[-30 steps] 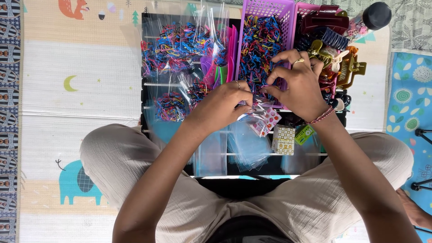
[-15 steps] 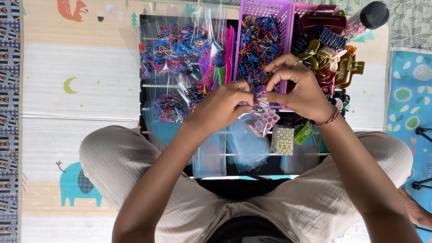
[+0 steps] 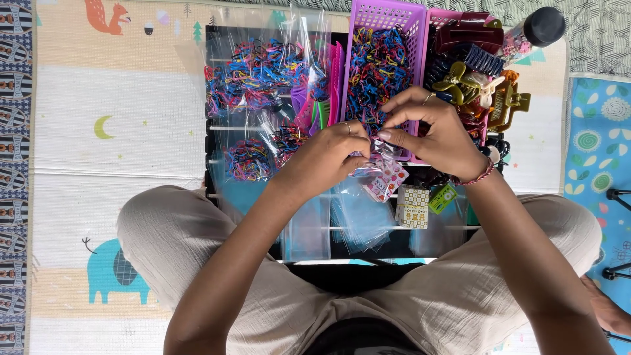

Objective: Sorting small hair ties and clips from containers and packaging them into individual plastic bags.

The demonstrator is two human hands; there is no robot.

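- The left hand (image 3: 325, 161) and the right hand (image 3: 437, 135) meet above the black tray (image 3: 211, 118); the fingers of both are pinched on one small clear packet (image 3: 376, 163), so neither hand is loose or empty.
- The small clear packet hangs between the two hands, just in front of the purple basket (image 3: 384, 16); what it contains is too small to tell.
- The purple basket is full of small elastic bands (image 3: 378, 66) in blue, red and black; the right hand's fingertips are just over its near edge.
- Beside it, to the right, a pink basket (image 3: 442, 16) holds hair claw clips (image 3: 476, 79) in olive, dark red and navy.
- To the left of the hands, clear bags of coloured bands (image 3: 263, 72) lie on the tray, with pink combs (image 3: 332, 85) near them.
- Below the hands lie a patterned packet (image 3: 389, 181), a small checked box (image 3: 412, 207) and empty clear sleeves (image 3: 358, 220).
- The person sits cross-legged on a play mat (image 3: 98, 131) with animal pictures; a black-capped bottle (image 3: 536, 29) lies at the top right.
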